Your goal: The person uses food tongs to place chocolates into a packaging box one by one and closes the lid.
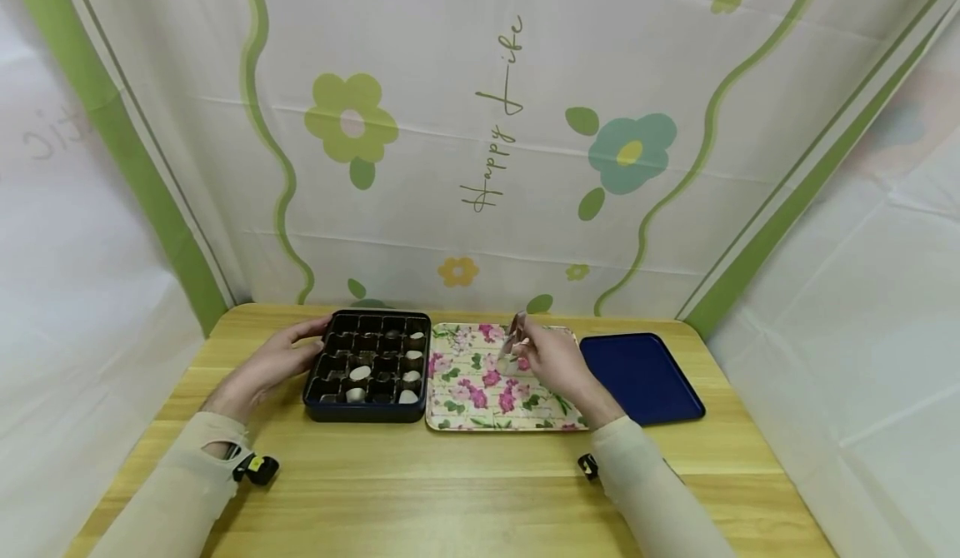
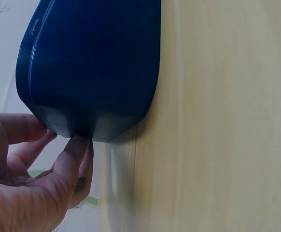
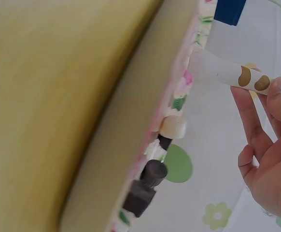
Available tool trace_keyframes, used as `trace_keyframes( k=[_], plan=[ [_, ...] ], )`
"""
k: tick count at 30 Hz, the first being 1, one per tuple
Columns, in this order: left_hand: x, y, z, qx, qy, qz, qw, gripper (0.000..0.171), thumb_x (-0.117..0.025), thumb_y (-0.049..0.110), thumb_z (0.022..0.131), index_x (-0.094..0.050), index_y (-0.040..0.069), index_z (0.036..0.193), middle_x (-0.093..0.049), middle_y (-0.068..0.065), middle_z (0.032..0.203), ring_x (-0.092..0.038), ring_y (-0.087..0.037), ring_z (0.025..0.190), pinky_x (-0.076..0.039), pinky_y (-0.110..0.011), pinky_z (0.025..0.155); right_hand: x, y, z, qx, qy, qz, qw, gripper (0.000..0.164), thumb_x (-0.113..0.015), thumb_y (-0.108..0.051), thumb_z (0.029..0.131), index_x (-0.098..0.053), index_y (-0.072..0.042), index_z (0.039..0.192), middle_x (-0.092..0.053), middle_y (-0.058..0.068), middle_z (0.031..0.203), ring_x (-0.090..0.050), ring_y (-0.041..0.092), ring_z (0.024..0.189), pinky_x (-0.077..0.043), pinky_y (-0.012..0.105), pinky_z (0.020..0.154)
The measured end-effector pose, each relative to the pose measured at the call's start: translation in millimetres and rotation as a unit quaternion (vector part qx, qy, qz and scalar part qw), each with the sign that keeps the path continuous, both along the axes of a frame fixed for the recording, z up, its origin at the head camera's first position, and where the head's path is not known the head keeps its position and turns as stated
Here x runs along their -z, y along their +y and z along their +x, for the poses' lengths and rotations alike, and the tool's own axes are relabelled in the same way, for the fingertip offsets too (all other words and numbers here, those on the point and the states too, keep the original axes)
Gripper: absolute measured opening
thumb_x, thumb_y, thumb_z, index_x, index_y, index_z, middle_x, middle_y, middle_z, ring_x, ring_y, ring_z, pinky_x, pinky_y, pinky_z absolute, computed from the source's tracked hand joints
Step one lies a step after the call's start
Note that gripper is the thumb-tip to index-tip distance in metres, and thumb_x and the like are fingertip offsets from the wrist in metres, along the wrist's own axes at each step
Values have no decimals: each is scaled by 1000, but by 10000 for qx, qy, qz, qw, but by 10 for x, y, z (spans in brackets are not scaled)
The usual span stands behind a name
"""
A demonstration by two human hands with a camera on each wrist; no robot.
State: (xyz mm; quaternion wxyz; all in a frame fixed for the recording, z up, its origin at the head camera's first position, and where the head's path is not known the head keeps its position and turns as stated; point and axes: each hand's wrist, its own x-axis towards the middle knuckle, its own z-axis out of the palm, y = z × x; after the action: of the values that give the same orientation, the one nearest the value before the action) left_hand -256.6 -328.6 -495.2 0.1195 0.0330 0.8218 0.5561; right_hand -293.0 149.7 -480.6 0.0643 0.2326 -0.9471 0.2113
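On the left, my left hand [image 1: 273,364] rests its fingertips against the left side of a navy box [image 1: 367,412]; the left wrist view shows them touching the box's wall [image 2: 92,72]. Inside, a dark divided insert holds several cream and dark chocolates [image 1: 361,373]. Over the floral tray [image 1: 491,416], my right hand [image 1: 551,362] pinches slim shiny tongs [image 1: 516,333]. Bean-shaped brownish marks show on the tongs [image 3: 227,75] in the right wrist view, where their broad end is near the tray's surface. Whether they grip anything cannot be made out.
A flat navy lid [image 1: 648,379] lies right of the tray, partly behind the right forearm. In the right wrist view, a cream chocolate [image 3: 173,126] and dark chocolates [image 3: 140,198] sit along the tray. A patterned curtain [image 1: 420,233] stands behind the wooden table [image 1: 420,491].
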Motion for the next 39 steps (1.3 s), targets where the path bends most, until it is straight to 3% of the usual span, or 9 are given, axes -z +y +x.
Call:
trace_keyframes(
  k=[4,7,14,17,20,24,29,35,39],
  plan=[
    [4,-1,-3,5,-25,12,10000,60,-45,15,113,-23,9,169,-23,-30,172,-53,-35,140,-59,-31,103,-123,-100,20,10,37,-7,10000,14,-61,-28,108,-65,-28,121,-78,-8,100,-52,5,55,-39,23,49],
    [10,-4,0,10,-25,-10,10000,60,-45,16,114,-23,9,169,-22,-30,171,-51,-37,142,-59,-34,105,-236,-230,28,-168,2,-186,9997,12,-61,-29,108,-65,-30,119,-77,-12,102,-61,3,63,-43,25,50],
    [-11,-8,17,56,57,-119,9999,60,-45,17,114,-24,9,169,-21,-29,173,-45,-42,147,-56,-45,111,-456,-705,7,-643,112,-410,9970,19,-58,-34,107,-67,-29,124,-79,-19,108,-75,4,93,-63,30,87],
    [-20,-7,20,4,-4,-84,10000,59,-45,17,114,-25,10,169,-20,-27,174,-45,-40,147,-56,-42,110,-539,-935,13,-781,57,-405,9961,21,-57,-35,107,-67,-31,125,-79,-20,111,-76,7,97,-55,49,112],
    [-24,-3,19,23,-1,-74,10000,60,-45,17,114,-24,9,169,-20,-28,173,-47,-39,146,-57,-38,109,-588,-1158,11,-910,180,-238,9954,21,-57,-36,107,-65,-33,126,-78,-22,113,-76,6,99,-40,62,124],
    [-23,5,8,38,5,-29,10000,60,-45,16,113,-23,9,169,-21,-30,172,-48,-40,144,-57,-39,109,-599,-1432,1,-1048,318,-2,9940,21,-58,-34,108,-65,-35,128,-79,-20,113,-72,4,80,-47,56,119],
    [-6,-1,-4,28,-47,70,10000,60,-45,15,113,-22,10,169,-21,-28,173,-44,-41,147,-56,-39,110,-548,-1738,-25,-1115,293,204,9931,27,-55,-35,109,-61,-36,135,-80,-17,111,-57,3,60,-45,59,121],
    [6,-7,-21,1,-55,204,9998,60,-45,13,113,-23,9,169,-20,-28,173,-45,-40,147,-57,-26,104,-483,-2000,-45,-1331,350,395,9897,24,-52,-35,110,-57,-37,134,-78,-23,111,-64,3,70,-38,64,125],
    [12,-3,-18,47,21,201,9998,60,-45,13,113,-23,7,169,-21,-29,173,-45,-40,147,-57,-26,104,-440,-2109,-44,-1405,286,471,9885,24,-53,-35,110,-58,-36,133,-78,-23,111,-71,5,81,-39,63,124]
  ],
)
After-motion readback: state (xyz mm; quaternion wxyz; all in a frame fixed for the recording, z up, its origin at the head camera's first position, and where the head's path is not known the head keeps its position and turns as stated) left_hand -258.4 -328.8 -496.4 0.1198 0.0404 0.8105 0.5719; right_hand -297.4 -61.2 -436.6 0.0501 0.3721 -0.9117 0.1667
